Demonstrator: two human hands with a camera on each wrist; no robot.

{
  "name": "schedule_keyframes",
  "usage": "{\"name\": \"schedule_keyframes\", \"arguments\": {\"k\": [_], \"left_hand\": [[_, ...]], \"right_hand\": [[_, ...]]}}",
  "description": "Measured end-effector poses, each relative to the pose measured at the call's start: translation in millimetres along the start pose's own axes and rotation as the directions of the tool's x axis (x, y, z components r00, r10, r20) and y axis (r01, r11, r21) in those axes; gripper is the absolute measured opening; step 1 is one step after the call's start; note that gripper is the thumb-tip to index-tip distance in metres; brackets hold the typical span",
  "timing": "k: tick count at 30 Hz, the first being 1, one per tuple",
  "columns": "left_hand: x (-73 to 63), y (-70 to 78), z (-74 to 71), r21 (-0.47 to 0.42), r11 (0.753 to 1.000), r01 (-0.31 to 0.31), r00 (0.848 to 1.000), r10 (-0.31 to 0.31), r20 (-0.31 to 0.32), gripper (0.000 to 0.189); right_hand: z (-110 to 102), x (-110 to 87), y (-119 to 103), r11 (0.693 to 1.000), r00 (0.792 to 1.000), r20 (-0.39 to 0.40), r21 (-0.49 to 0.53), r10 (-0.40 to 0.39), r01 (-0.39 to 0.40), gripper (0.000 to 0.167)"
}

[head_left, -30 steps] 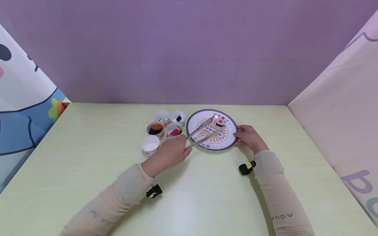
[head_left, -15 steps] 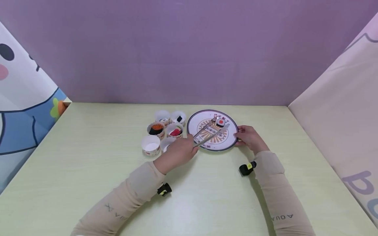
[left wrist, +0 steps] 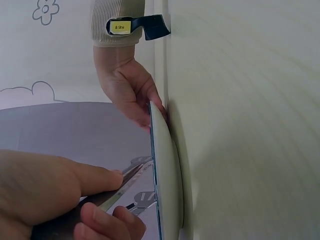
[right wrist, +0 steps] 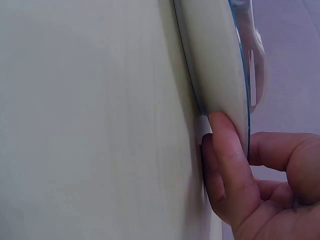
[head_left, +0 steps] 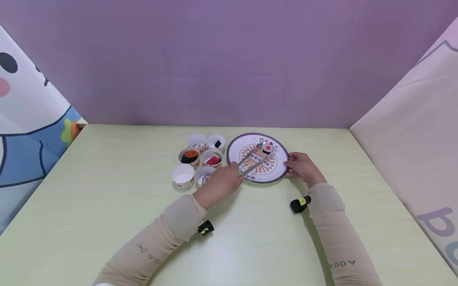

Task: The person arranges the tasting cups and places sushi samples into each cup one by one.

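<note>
My left hand (head_left: pixel 220 184) grips a pair of metal tongs (head_left: pixel 256 165), seen close up in the left wrist view. The tongs reach over the white, dark-rimmed plate (head_left: pixel 235 149). Their spread tips lie on either side of a small sushi roll piece (head_left: pixel 267 148) with a red centre; whether they touch it I cannot tell. My right hand (head_left: pixel 304 167) pinches the plate's right edge, thumb on top and fingers beneath, as the right wrist view shows. The plate's printed middle is partly covered by the tongs.
Several paper cups stand left of the plate. One holds red food (head_left: pixel 213 160), another an orange-topped black piece (head_left: pixel 189 156); the front left white cup (head_left: pixel 183 176) looks bare inside. My left hand partly hides the front right cup (head_left: pixel 203 177). A purple wall (head_left: pixel 229 63) rises behind the table.
My left hand has moved rightward with the tongs, away from the cups, uncovering the front right cup. The sushi piece, the plate and my right hand stay about where they were.
</note>
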State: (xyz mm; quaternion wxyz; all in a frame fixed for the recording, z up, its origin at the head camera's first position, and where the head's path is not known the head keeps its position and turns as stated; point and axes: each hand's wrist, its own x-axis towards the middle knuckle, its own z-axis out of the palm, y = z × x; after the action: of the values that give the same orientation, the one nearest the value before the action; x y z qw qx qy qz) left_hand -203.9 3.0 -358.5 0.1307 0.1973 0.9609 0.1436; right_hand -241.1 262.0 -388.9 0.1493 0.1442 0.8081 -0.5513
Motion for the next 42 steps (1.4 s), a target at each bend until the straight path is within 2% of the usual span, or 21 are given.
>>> {"name": "schedule_keyframes", "arguments": {"k": [7,12,19,26,33,42], "left_hand": [[5.3,8.0,3.7,0.040,0.999,0.013,1.000,-0.012,-0.015,0.049],[8.1,12.6,4.2,0.066,0.997,0.025,1.000,-0.026,0.001,0.057],[11.0,14.0,5.0,0.053,0.998,0.025,1.000,-0.026,0.014,0.045],[13.7,14.5,5.0,0.077,0.996,0.040,0.997,-0.045,0.056,0.049],[15.0,13.7,4.5,0.110,0.993,0.032,0.999,-0.035,0.028,0.047],[11.6,12.4,-0.8,0.126,0.992,0.025,0.999,-0.028,0.023,0.046]], "right_hand": [[1,-0.6,-1,1.000,1.000,-0.002,0.001,0.012,-0.012,0.047],[0,-0.6,-1,1.000,1.000,0.004,0.013,-0.004,0.004,0.047],[-1,-2.6,-2,1.000,1.000,0.007,-0.005,-0.012,0.012,0.047],[0,-1.6,-3,1.000,1.000,0.012,0.001,-0.013,0.013,0.047],[0,-0.1,-3,1.000,1.000,0.001,-0.008,0.002,-0.002,0.048],[3,0.4,-3,1.000,1.000,0.004,0.007,-0.001,0.001,0.047]]}}
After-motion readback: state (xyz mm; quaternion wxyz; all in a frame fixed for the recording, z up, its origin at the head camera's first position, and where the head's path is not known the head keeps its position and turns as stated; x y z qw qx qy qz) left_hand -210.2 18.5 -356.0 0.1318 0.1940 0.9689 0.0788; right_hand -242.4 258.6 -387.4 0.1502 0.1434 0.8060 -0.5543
